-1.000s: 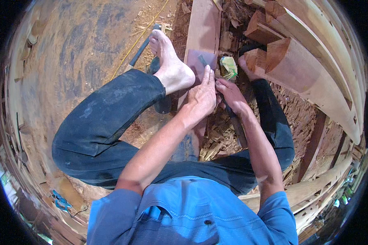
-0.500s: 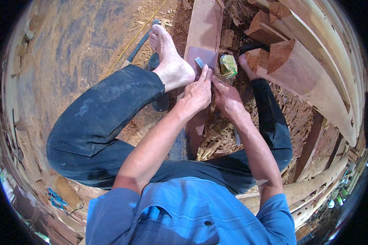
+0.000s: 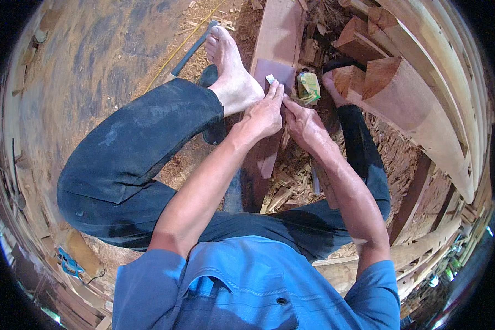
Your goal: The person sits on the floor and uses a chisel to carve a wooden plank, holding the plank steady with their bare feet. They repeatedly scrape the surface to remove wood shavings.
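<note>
A short, flat metal blade (image 3: 270,79) lies on a purplish-brown sheet, which looks like sandpaper (image 3: 282,70), spread over a long wooden plank (image 3: 281,36). My left hand (image 3: 264,116) presses the blade down with outstretched fingers held together, and only the blade's bright far end shows beyond them. Close beside it, my right hand (image 3: 306,124) has its fingers pinched together at the blade's near side, where the rest of the blade is hidden. Just right of the sheet sits a crumpled yellow-green packet (image 3: 309,88).
My bare left foot (image 3: 234,82) rests against the plank's left side. Beyond it lie a blue-handled tool (image 3: 191,50) and a yellow cord (image 3: 179,52). Thick shaped timbers (image 3: 399,91) crowd the right. Wood chips (image 3: 283,192) litter the ground, and a blue power tool (image 3: 70,263) stands lower left.
The blade and both hands have shifted slightly away from me along the sheet, and less of the blade shows beyond my left fingers. The whole view has tilted a little.
</note>
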`<state>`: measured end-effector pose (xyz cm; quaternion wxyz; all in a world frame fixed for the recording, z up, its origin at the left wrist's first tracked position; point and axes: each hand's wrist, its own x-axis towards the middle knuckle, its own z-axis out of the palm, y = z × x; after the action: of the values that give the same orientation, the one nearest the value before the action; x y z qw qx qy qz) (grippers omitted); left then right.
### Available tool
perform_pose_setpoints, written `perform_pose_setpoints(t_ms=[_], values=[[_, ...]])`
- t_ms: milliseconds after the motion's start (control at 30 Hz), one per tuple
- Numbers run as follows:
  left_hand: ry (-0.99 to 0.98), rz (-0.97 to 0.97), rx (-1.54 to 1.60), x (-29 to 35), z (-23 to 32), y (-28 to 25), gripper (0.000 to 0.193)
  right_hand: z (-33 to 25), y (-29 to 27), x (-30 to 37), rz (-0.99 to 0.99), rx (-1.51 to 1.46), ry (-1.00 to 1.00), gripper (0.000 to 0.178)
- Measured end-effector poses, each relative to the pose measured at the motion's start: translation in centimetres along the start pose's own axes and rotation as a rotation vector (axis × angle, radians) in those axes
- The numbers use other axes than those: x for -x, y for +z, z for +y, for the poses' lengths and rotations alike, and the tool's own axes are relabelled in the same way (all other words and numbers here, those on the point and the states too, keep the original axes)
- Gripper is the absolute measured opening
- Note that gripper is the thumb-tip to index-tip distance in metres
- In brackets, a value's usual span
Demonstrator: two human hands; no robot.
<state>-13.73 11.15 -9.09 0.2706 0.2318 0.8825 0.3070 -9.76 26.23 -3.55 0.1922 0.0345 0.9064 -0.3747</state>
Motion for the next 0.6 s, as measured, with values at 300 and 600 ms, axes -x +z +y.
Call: perform_pose_setpoints(t_ms=[300, 600], values=[[-0.015, 0.011, 0.035, 2.5, 0.3, 1.0, 0.076, 0.7, 1.7, 1.4, 0.016, 0.023, 0.019, 0.032], [-0.078, -0.038, -0.023, -2.4, 0.2, -1.5, 0.078, 0.4, -0.2, -3.0, 0.098, 0.09, -0.122, 0.03]])
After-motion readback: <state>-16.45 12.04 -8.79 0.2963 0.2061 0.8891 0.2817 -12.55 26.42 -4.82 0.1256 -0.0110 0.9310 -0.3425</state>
